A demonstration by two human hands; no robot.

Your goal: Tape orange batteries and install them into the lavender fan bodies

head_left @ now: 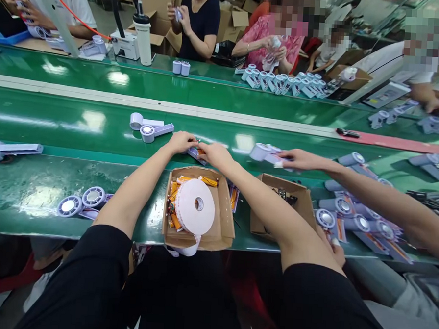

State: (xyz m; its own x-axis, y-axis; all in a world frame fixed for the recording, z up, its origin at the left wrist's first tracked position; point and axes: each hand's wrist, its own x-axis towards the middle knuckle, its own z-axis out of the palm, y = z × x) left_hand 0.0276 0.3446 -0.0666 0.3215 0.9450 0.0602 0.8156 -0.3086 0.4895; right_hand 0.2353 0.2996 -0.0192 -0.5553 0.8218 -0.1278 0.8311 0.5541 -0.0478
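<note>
From where I stand, the fan part (197, 155) is in the middle of the frame, over the green desk (38, 184), with a bit of orange showing on it. The left hand (182, 143) and right hand (216, 155) meet there, fingers drawn in and pinching it; exactly where each fingertip grips is too small to tell.

Just below, a carton (222, 214) holds orange cells (173, 220) on its left side and a big white roll (190, 207) lying over them, its loose end hanging past the front rim. Right of it, partly behind the right forearm, a second carton (259, 211) has small dark pieces (282, 193) in it.

Two fans (147, 133) lie just up and left of the hands, and two more (81, 201) rest at lower left. A co-worker's hand (297, 159) reaches in from the right, holding pale purple fans (264, 153). Below that arm, a heap of fans (358, 223) fills the right side. Across the top, people stand or sit beyond the green surface, some handling small things.
</note>
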